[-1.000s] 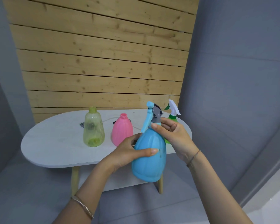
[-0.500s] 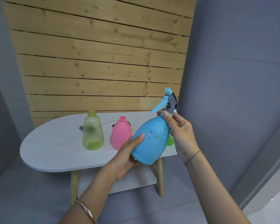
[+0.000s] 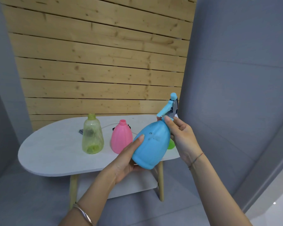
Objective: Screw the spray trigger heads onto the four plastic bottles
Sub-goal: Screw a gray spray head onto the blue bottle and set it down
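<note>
I hold a blue bottle [image 3: 151,144] tilted to the right, in the air in front of the table. My left hand [image 3: 127,159] cups its lower body from the left. My right hand [image 3: 180,136] pinches the collar at its neck, just under the blue and grey trigger head [image 3: 169,106] that sits on it. A pink bottle [image 3: 121,139] and a yellow-green translucent bottle [image 3: 92,136] stand open-necked on the white table [image 3: 55,154]. A green bottle [image 3: 171,144] shows only as a sliver behind the blue one.
Dark trigger heads lie on the table behind the two open bottles, one at the left [image 3: 80,131] and one mostly hidden by the pink bottle. A wooden slat wall stands behind the table, and a grey wall closes in on the right.
The blue bottle has gone from upright to tilted right and has risen a little. My left hand slid from its side to under its base. The green bottle's head is now hidden.
</note>
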A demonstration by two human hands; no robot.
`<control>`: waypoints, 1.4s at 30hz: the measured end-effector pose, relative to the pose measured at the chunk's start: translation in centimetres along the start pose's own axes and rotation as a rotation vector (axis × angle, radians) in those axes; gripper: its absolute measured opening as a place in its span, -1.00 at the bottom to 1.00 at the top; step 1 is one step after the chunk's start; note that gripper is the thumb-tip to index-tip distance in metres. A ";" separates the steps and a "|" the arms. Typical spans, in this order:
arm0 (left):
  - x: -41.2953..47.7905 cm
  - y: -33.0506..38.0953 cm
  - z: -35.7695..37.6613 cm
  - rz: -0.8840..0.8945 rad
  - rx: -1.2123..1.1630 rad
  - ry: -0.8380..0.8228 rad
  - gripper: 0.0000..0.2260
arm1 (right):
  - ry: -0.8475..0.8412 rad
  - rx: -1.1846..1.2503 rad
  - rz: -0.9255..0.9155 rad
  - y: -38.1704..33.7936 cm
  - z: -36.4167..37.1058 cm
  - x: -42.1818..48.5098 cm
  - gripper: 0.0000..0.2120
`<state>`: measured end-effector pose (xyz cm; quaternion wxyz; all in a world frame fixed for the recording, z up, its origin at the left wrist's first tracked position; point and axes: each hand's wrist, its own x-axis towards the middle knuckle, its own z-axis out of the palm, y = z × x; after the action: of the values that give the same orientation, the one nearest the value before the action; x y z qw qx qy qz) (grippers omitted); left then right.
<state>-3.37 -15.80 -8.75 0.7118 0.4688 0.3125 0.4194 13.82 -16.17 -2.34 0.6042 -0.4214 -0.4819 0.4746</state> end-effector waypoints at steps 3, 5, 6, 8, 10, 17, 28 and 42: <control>0.0 0.1 0.3 0.034 0.063 0.056 -0.37 | 0.107 -0.002 0.056 0.3 0.2 0.0 -0.52; 0.0 0.1 0.3 0.025 0.055 0.057 -0.38 | 0.115 -0.007 0.074 0.4 0.2 0.0 -0.56; -0.1 0.1 0.2 0.007 0.034 0.045 -0.41 | 0.088 -0.012 0.079 0.3 0.0 0.0 -0.58; -0.2 0.3 -0.1 -0.037 -0.034 0.004 -0.51 | -0.008 -0.047 0.060 -0.1 -0.6 0.0 -0.64; -0.2 0.4 -0.5 -0.067 -0.087 -0.044 -0.54 | -0.049 -0.098 0.014 -0.5 -1.2 0.1 -0.66; -0.5 0.7 -0.7 -0.244 -0.243 -0.159 -0.38 | -0.166 0.079 -0.073 -0.7 -1.0 -0.2 -0.62; -0.5 0.5 -0.9 -0.161 -0.228 -0.120 -0.45 | -0.140 0.010 -0.077 -1.2 -0.9 -0.2 -0.57; -0.7 0.8 0.2 -0.019 0.056 0.062 -0.59 | 0.103 0.047 0.051 -0.5 0.0 -0.1 -0.70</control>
<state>-3.77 -16.29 -7.95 0.6925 0.4722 0.3504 0.4179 13.89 -16.35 -1.88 0.6257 -0.4431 -0.4280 0.4785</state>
